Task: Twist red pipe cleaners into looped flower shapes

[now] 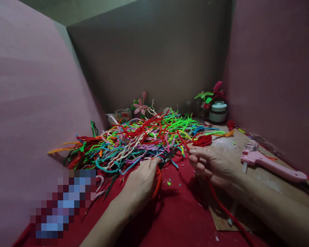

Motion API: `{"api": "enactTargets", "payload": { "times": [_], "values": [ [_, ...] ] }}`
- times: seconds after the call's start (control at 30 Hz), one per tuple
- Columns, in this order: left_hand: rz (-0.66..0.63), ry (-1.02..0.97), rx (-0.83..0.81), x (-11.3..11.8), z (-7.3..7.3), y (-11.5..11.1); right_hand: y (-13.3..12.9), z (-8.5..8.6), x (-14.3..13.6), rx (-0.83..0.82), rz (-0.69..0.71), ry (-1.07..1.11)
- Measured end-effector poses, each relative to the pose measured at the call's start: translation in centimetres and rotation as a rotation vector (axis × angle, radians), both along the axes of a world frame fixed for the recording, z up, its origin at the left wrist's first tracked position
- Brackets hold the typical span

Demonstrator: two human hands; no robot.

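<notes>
My left hand [143, 180] is closed around the orange-red handles of a pair of scissors [168, 157], whose dark blades point up and to the right. Between the thumb and fingers of my right hand [211, 163] is a red pipe cleaner [183, 141]. One end of it sticks up past my fingertips, a little right of the scissor tips and apart from them. A long red length trails below my right hand toward the bottom edge. Just beyond both hands lies a big heap of pipe cleaners [139, 139] in many colours.
A pink hot glue gun [275, 164] rests on a brown board [225, 223] at the right. Behind are a pale lidded jar [218, 112], a pink flower [140, 107] and a red looped piece [203, 140]. Scraps dot the red cloth [181, 212]. Panels enclose three sides.
</notes>
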State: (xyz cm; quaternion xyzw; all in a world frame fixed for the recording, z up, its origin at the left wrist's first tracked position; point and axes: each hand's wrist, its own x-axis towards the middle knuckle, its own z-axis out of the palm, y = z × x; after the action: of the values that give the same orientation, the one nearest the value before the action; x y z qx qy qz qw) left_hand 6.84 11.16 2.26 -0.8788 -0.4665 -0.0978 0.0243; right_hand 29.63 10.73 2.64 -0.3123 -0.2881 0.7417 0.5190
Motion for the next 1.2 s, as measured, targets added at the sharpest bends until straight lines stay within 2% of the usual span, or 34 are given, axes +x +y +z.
{"api": "enactTargets", "payload": {
  "times": [0.17,0.53,0.77,1.0,1.1,1.2],
  "values": [
    [-0.023,0.015,0.024,0.6,0.2,-0.4,-0.1,0.0,-0.4,-0.06,0.082,0.009],
    [0.029,0.158,0.099,1.2,-0.4,-0.6,-0.4,-0.9,-1.0,0.038,-0.079,-0.067],
    [0.075,0.311,0.168,1.7,-0.2,-0.8,-0.4,-1.4,-1.1,0.155,-0.07,-0.125],
    [0.123,0.398,0.299,2.1,-0.2,-1.1,-0.5,-1.5,-1.4,0.127,-0.097,-0.183],
    [0.14,0.391,0.27,2.2,-0.2,-1.3,-0.5,-1.5,-1.3,0.113,-0.073,-0.183],
    [0.15,0.364,0.149,2.0,-0.3,-1.3,-0.4,-1.4,-1.2,0.098,-0.035,-0.158]
  ]
}}
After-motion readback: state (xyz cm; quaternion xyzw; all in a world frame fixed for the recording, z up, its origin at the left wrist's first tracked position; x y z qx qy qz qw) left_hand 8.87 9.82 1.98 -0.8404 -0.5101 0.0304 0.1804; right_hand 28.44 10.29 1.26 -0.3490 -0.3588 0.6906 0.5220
